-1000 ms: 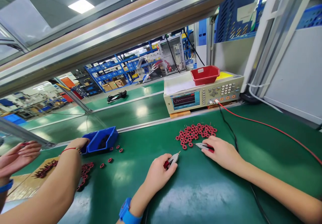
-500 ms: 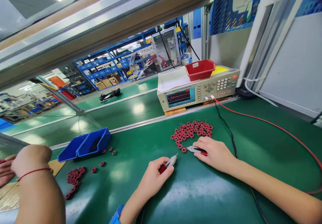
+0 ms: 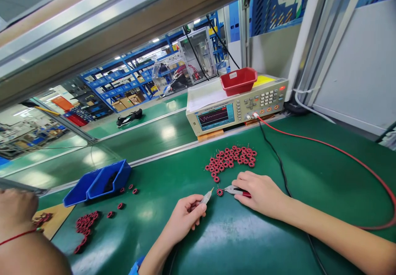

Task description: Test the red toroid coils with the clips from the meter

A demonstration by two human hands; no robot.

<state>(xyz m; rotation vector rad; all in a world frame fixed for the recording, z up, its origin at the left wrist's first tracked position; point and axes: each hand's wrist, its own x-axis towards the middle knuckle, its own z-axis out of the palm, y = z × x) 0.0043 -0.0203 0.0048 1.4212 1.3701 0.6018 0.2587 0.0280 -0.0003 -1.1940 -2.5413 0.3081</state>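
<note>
**Kid:** What are you holding?

**Me:** My right hand [image 3: 262, 192] is squeezing a pointy probe [image 3: 232, 190] with a red grip. My left hand [image 3: 185, 216] is pinching another probe [image 3: 206, 196], a pale one. Both tips are pointing at one little red ring [image 3: 220, 192] lying on the green mat [image 3: 253, 242] between them.

**Kid:** Are the tips touching it?

**Me:** The right one is sitting just beside it, maybe touching. The left one is near but apart. It is too small for me to tell more.

**Kid:** What could go wrong?

**Me:** The ring is light and loose. If I am pushing too hard from one side, I think it is going to skid away. If a tip is slipping off its thin wire, the tester [image 3: 235, 106] is likely showing a bad wave.

**Kid:** And that big bunch?

**Me:** The pile of red rings [image 3: 232, 159] is lying just behind. My ring could be rolling back in there and getting mixed up.

**Kid:** And the wires?

**Me:** The red lead [image 3: 324, 147] and the black lead [image 3: 280, 163] are running beside my right arm. My arm could be tugging them and jerking a probe.

**Kid:** Whose arm is that?

**Me:** Another person's arm [image 3: 27, 246], far left, near more rings [image 3: 85, 225] and a blue bin [image 3: 95, 180].
</note>
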